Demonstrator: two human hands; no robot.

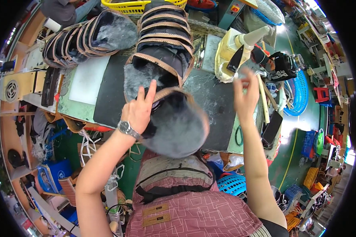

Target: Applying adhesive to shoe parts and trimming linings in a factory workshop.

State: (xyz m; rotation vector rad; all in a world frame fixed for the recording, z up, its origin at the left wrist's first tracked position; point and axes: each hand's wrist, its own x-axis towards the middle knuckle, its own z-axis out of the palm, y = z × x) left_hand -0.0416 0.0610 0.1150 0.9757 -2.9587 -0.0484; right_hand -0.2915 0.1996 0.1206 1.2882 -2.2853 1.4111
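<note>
A fur-lined upper [176,126], dark with fluffy grey lining, hangs partly over the table's front edge and is blurred along its right side. My left hand [138,112], a watch on its wrist, grips this upper at its left edge. Two of its fingers stretch forward; the thumb is hidden. Behind it runs a row of similar uppers [164,55] with tan stitched rims, standing one behind another. On the right my right hand [247,94] is raised with bent, parted fingers, slightly smeared, and nothing shows in it. Just beyond it stands a yellowish glue-crusted container [225,53] with a dark flat-ended tool in its opening.
More fur-lined uppers [93,39] stand in a row at the back left. A white board [89,79] lies beside a black mat [110,89]. Wooden-handled tools [264,98] and a phone [272,128] lie at the right edge. Another person [61,12] sits at the far left.
</note>
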